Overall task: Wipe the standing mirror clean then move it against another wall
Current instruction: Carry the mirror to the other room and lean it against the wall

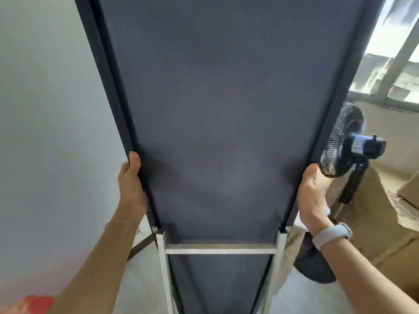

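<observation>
Head view — close, looking down

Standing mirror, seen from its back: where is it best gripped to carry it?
By the two long side edges of the standing mirror, one from each side, as the left hand and right hand do. The dark frame rails give fingers a lip; the flat back offers none.

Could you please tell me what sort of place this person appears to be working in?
Probably a room in a home, perhaps mid-move: a pedestal fan stands by a barred window, cardboard lies beside it, and both hands grip a standing mirror from behind near a plain wall.
</observation>
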`<state>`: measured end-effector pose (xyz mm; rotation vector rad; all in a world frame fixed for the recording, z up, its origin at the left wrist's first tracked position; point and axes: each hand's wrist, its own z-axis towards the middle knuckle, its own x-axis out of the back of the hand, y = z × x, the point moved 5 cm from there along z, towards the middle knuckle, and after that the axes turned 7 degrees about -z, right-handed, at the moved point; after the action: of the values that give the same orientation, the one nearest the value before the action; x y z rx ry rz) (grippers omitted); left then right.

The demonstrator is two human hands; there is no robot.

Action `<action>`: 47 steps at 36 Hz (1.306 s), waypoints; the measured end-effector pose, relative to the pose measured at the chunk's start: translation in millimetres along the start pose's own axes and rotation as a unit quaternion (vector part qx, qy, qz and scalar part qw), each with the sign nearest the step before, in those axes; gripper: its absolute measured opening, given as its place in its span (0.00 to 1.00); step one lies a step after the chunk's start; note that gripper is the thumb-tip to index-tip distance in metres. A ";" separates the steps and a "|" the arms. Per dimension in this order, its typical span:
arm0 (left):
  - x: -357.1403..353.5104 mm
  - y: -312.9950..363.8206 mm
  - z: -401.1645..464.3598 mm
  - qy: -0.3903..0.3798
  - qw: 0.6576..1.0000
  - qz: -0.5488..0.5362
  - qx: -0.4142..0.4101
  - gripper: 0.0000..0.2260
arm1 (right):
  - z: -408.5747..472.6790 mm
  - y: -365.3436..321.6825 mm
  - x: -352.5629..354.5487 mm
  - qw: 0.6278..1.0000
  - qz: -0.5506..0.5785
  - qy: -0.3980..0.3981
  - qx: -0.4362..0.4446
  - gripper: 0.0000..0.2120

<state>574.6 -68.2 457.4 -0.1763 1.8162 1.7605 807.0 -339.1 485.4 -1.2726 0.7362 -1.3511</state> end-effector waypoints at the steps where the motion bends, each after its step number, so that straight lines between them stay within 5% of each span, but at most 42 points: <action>1: 17.0 13.2 -13.8 0.015 1.000 -0.001 -0.010 0.15 | -9.4 -9.2 -6.6 1.000 -0.006 -0.021 0.015 0.17; 12: 231.7 166.2 -194.7 0.243 0.962 -0.028 -0.120 0.23 | -180.1 -105.6 -93.9 0.963 0.039 -0.199 0.180 0.18; 17: 340.1 236.2 -317.0 0.390 0.909 -0.010 -0.148 0.40 | -303.3 -145.5 -121.0 0.927 0.076 -0.313 0.193 0.19; 23: 427.9 304.1 -471.5 0.485 0.847 -0.017 -0.217 0.39 | -461.3 -190.7 -142.4 0.865 0.122 -0.427 0.233 0.18; 27: 461.4 342.8 -563.2 0.528 0.804 -0.027 -0.274 0.21 | -564.8 -215.5 -157.5 0.817 0.164 -0.498 0.241 0.17; 33: 498.3 386.7 -686.8 0.606 0.720 -0.009 -0.339 0.13 | -715.0 -249.8 -177.8 0.736 0.196 -0.593 0.259 0.18; 39: 549.0 417.7 -782.4 0.648 0.653 0.001 -0.391 0.21 | -856.4 -281.8 -192.8 0.661 0.244 -0.665 0.249 0.22; 47: 626.4 465.9 -866.0 0.675 0.585 0.006 -0.449 0.15 | -1042.9 -327.7 -209.6 0.575 0.292 -0.725 0.242 0.22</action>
<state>-438.4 -643.6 501.6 -2.4689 1.2202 2.6121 -305.5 -305.5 489.9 -1.0584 -0.4141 0.3061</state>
